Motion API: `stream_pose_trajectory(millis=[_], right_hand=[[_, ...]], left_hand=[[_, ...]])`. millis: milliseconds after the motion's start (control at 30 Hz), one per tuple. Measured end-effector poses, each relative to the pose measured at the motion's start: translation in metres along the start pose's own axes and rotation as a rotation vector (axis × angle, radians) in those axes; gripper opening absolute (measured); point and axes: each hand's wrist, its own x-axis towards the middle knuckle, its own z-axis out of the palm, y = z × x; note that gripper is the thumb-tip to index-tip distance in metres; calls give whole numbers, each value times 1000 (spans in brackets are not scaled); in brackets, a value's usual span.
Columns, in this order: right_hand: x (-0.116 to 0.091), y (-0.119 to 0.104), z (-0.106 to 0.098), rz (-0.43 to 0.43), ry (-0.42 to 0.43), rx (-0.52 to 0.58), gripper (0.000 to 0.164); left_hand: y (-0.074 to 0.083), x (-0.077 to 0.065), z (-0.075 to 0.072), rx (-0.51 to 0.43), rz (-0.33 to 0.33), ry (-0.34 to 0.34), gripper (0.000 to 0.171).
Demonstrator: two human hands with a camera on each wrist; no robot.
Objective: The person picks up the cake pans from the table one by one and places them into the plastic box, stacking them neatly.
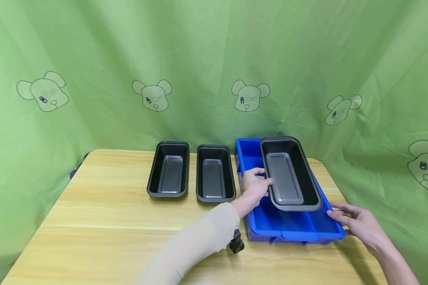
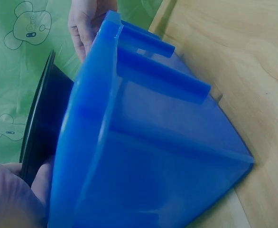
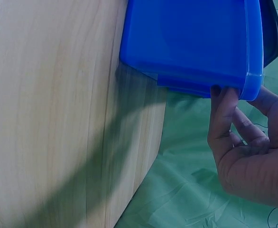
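Observation:
My left hand (image 1: 255,185) grips the left rim of a dark loaf pan (image 1: 284,178), thumb on top and fingers beneath. That pan is tilted over a blue plastic bin (image 1: 292,236), overlapping its right side in the head view. In the left wrist view the loaf pan (image 2: 43,114) stands just past the bin's rim, with part of the left hand (image 2: 8,194) at its edge. My right hand (image 1: 363,225) holds the bin's right rim near the front corner. From the right wrist view, the right hand's fingers (image 3: 222,116) are under the rim of the bin (image 3: 186,42).
Two more dark loaf pans, one on the left (image 1: 169,170) and one in the middle (image 1: 214,174), sit side by side left of the bin. All rest on a wooden table (image 1: 103,221). A green curtain (image 1: 199,59) hangs behind it.

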Motion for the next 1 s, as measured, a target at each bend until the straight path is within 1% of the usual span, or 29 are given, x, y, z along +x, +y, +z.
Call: stream_pose_trajectory(millis=[167, 367, 500, 633, 767, 1000], right_hand=[[-1, -1, 1, -9, 4, 17, 32], [-1, -1, 0, -10, 3, 18, 27], [-1, -1, 0, -10, -5, 27, 34], [0, -2, 1, -2, -10, 22, 62], [-1, -3, 1, 2, -8, 21, 64], [-2, -2, 0, 4, 0, -7, 66]], left_hand=[[1, -3, 7, -4, -34, 21, 35], [-4, -5, 17, -11, -65, 34, 36], [-12, -3, 23, 34, -48, 48, 33], [-21, -2, 27, 87, -40, 60, 32], [-26, -4, 27, 95, -62, 65, 33], [-25, -9, 25, 45, -121, 30, 36]])
